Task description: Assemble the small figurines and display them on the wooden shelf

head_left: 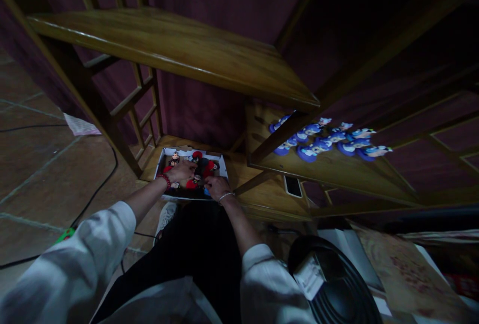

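A shallow white cardboard box (223, 166) lies on the low wooden shelf in front of me. In it are several small figurines (192, 183) in red and black. My left hand (182, 170), with a red bead bracelet at its wrist, reaches in over the left side, its fingers closed on a figurine near the middle. From the right my right hand (217, 186), with a thin bracelet, also reaches in. Its fingers are curled together beside a red figurine; what they hold, if anything, is too dark to make out. A bit of blue shows just under it.
Several blue-and-white figurines (316, 147) stand on a raised shelf at right. A phone (293, 186) lies on the low shelf. A wooden shelf board (172, 47) overhangs the box. A black round stool (340, 289) is at lower right, and cables (99, 189) cross the tiled floor.
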A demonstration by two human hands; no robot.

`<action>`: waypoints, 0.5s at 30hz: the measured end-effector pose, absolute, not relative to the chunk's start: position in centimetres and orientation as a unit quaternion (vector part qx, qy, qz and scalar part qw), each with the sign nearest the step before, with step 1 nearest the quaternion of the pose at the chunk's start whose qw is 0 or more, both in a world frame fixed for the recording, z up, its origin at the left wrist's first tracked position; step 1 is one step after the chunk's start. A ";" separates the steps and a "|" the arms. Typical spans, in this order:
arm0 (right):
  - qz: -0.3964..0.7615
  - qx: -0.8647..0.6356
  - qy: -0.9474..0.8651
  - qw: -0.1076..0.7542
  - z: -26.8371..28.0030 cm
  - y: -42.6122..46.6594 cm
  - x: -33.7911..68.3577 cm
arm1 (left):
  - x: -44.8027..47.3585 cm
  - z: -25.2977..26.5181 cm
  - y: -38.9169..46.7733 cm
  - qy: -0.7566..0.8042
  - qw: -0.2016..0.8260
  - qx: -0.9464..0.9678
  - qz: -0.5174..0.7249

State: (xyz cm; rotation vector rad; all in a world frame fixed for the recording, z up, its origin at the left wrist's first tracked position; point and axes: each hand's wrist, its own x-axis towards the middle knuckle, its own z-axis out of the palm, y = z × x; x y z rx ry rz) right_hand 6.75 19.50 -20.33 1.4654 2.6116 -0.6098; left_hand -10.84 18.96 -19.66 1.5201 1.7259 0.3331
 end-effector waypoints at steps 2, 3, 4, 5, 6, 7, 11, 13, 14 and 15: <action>-0.198 0.481 0.854 0.023 -20.7 19.6 6.8 | -11.9 -19.5 18.6 0.683 0.415 0.583 0.145; -0.198 0.484 0.853 0.016 -20.8 19.6 6.8 | -12.3 -19.4 18.5 0.683 0.426 0.574 0.154; -0.198 0.486 0.851 0.010 -20.9 19.7 6.9 | -12.7 -19.4 18.3 0.681 0.440 0.562 0.163; -0.199 0.489 0.849 0.006 -20.9 19.7 6.9 | -13.1 -19.4 18.2 0.682 0.456 0.545 0.171; -0.199 0.492 0.848 0.002 -21.0 19.7 6.9 | -13.4 -19.4 18.0 0.683 0.468 0.532 0.177; -0.198 0.495 0.846 -0.002 -21.0 19.7 6.9 | -13.7 -19.3 17.9 0.685 0.475 0.522 0.180; -0.195 0.491 0.849 -0.018 -21.1 19.8 6.9 | -14.8 -18.6 17.4 0.698 0.454 0.526 0.174; -0.190 0.489 0.851 -0.021 -21.1 19.9 6.9 | -15.4 -18.0 17.2 0.702 0.421 0.552 0.162; -0.187 0.490 0.851 -0.021 -21.1 19.9 6.9 | -15.6 -17.8 17.1 0.704 0.403 0.566 0.151; -0.186 0.490 0.851 -0.023 -21.1 19.9 7.0 | -15.8 -17.6 16.9 0.707 0.386 0.576 0.139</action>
